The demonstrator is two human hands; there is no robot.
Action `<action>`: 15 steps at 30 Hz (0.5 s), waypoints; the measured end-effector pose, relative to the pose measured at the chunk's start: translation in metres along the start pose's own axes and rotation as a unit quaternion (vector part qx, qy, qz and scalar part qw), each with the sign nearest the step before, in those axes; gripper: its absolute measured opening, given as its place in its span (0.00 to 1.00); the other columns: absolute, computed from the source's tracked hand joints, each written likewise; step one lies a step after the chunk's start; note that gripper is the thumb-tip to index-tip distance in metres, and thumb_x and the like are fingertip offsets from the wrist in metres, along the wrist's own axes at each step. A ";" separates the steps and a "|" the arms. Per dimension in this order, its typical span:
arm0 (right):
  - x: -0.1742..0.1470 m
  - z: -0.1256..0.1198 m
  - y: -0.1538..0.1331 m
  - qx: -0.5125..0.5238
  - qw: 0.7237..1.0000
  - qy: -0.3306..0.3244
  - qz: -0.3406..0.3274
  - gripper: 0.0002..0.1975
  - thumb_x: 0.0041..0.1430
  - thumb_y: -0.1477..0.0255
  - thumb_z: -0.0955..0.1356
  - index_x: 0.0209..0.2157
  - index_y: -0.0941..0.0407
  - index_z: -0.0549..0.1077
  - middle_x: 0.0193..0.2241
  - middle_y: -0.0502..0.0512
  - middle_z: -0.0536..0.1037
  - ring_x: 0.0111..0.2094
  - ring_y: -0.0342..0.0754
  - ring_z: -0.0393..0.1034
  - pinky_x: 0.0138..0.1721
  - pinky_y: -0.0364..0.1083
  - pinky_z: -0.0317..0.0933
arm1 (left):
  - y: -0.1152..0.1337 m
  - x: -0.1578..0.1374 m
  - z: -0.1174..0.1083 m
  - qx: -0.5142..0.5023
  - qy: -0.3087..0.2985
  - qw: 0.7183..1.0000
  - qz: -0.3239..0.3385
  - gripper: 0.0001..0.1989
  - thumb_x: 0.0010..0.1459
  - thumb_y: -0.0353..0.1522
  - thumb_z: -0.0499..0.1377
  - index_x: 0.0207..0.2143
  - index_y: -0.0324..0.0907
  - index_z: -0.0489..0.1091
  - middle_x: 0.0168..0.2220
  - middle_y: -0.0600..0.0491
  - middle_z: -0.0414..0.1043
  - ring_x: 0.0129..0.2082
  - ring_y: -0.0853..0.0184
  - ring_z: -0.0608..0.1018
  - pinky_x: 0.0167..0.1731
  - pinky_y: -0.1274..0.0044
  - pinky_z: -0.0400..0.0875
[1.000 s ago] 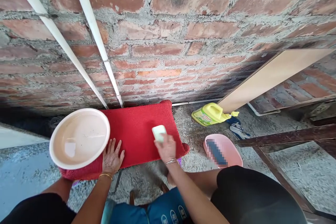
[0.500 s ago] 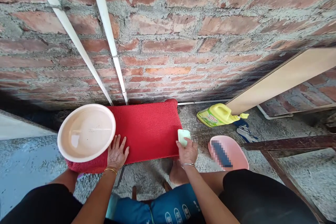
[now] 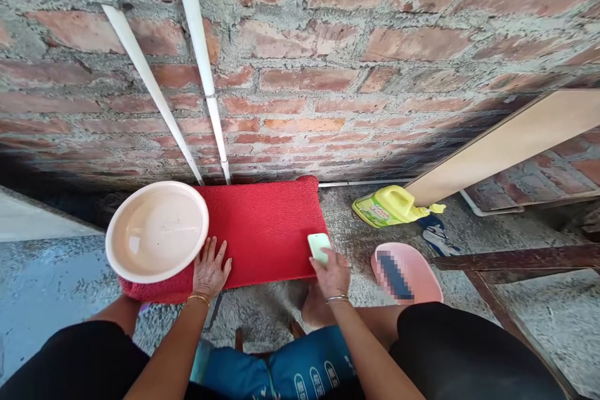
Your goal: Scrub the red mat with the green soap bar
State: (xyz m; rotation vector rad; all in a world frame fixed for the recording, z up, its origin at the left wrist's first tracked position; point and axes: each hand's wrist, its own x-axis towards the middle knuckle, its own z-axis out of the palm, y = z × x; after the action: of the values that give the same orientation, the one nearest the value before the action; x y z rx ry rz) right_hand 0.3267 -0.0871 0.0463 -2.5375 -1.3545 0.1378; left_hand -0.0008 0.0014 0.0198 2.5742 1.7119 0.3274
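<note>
While the right hand [image 3: 334, 274] closes its fingers around a pale green soap bar [image 3: 319, 245] and presses it on the near right corner of a red mat [image 3: 267, 231], the left hand [image 3: 210, 269] lies open and flat, fingers spread, on the mat's near left part, holding nothing but pinning the fabric. The soap bar is small, rigid and light, and probably slick if wet; judged from the grasp shown, it is best gripped across its short sides with the palm above. The red mat looks soft, thick and textured, likely heavy if soaked, and would fold when lifted by one edge; its corners or long edges offer the surest hold. A cream basin [image 3: 157, 231] rests on the mat's left end, just beside the left hand's fingertips; whether it holds water cannot be told with certainty. To the right, apart from the mat, a pink scoop [image 3: 422, 272] lies on the floor, and farther right a yellow detergent jug [image 3: 387, 205] lies on its side near the wall. The rough concrete floor [image 3: 539, 306] is speckled and uneven. A bare brick wall [image 3: 375, 75] closes the far side, with two white pipes [image 3: 197, 44] slanting down to the mat's far edge, and a pale board [image 3: 506, 144] leans at the right.
</note>
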 end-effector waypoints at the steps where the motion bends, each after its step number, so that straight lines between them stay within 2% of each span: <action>1: 0.006 -0.002 0.000 0.000 1.000 0.019 0.013 0.15 0.56 0.64 0.67 0.43 0.57 0.73 0.37 0.61 0.72 0.38 0.54 0.66 0.40 0.50 0.56 | 0.000 0.000 0.000 0.000 0.003 1.000 0.001 0.23 0.60 0.38 0.52 0.57 0.42 0.67 0.61 0.40 0.63 0.62 0.51 0.63 0.60 0.57 0.55; 2: 0.008 -0.002 -0.008 0.006 1.000 0.029 0.008 0.15 0.56 0.64 0.67 0.43 0.58 0.73 0.37 0.62 0.72 0.38 0.54 0.66 0.40 0.50 0.55 | 0.000 0.000 0.001 -0.002 0.008 1.000 0.002 0.23 0.60 0.38 0.52 0.57 0.42 0.67 0.60 0.40 0.63 0.62 0.52 0.63 0.60 0.57 0.55; 4: 0.006 0.003 -0.049 0.033 0.998 0.012 -0.046 0.16 0.55 0.63 0.68 0.43 0.56 0.73 0.39 0.61 0.72 0.40 0.54 0.66 0.40 0.49 0.55 | -0.001 -0.001 0.003 -0.009 0.024 1.000 0.003 0.22 0.61 0.37 0.52 0.56 0.42 0.67 0.60 0.40 0.64 0.61 0.53 0.64 0.59 0.59 0.57; 7: -0.012 0.019 -0.142 0.075 0.983 -0.075 -0.153 0.18 0.53 0.62 0.70 0.45 0.52 0.72 0.42 0.57 0.72 0.43 0.52 0.65 0.43 0.48 0.54 | -0.009 -0.008 0.009 -0.019 0.066 0.997 -0.033 0.19 0.62 0.34 0.49 0.53 0.41 0.69 0.56 0.40 0.68 0.57 0.55 0.68 0.56 0.61 0.61; 10: -0.027 0.036 -0.217 0.065 0.961 -0.169 -0.211 0.17 0.55 0.62 0.69 0.47 0.50 0.72 0.43 0.56 0.72 0.45 0.51 0.65 0.44 0.48 0.53 | -0.018 -0.017 0.015 -0.008 0.103 0.991 -0.080 0.16 0.62 0.31 0.48 0.46 0.38 0.71 0.48 0.39 0.72 0.50 0.54 0.73 0.52 0.61 0.63; 12: -0.027 0.043 -0.233 0.038 0.950 -0.202 -0.237 0.17 0.55 0.63 0.69 0.47 0.49 0.71 0.43 0.57 0.72 0.45 0.52 0.65 0.45 0.49 0.53 | -0.022 -0.021 0.017 0.003 0.108 0.990 -0.088 0.14 0.60 0.30 0.49 0.43 0.38 0.71 0.44 0.40 0.73 0.46 0.54 0.74 0.50 0.61 0.64; 13: -0.023 0.044 -0.228 0.025 0.948 -0.203 -0.245 0.17 0.55 0.63 0.69 0.47 0.49 0.72 0.44 0.57 0.71 0.45 0.52 0.64 0.45 0.49 0.52 | -0.024 -0.022 0.017 0.007 0.106 0.991 -0.087 0.13 0.60 0.30 0.49 0.42 0.38 0.71 0.43 0.41 0.74 0.46 0.55 0.74 0.49 0.61 0.63; 15: -0.008 0.042 -0.196 0.011 0.958 -0.172 -0.229 0.18 0.54 0.63 0.70 0.47 0.50 0.72 0.44 0.57 0.71 0.45 0.52 0.64 0.45 0.49 0.52 | -0.024 -0.023 0.018 0.010 0.100 0.991 -0.085 0.13 0.58 0.28 0.50 0.41 0.39 0.71 0.42 0.42 0.74 0.45 0.55 0.74 0.49 0.62 0.63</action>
State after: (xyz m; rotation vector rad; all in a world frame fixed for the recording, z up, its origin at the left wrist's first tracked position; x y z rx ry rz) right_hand 0.1569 0.0183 0.0594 -2.1745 -2.0167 0.5176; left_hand -0.0276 -0.0087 -0.0044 2.4601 1.9926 0.5802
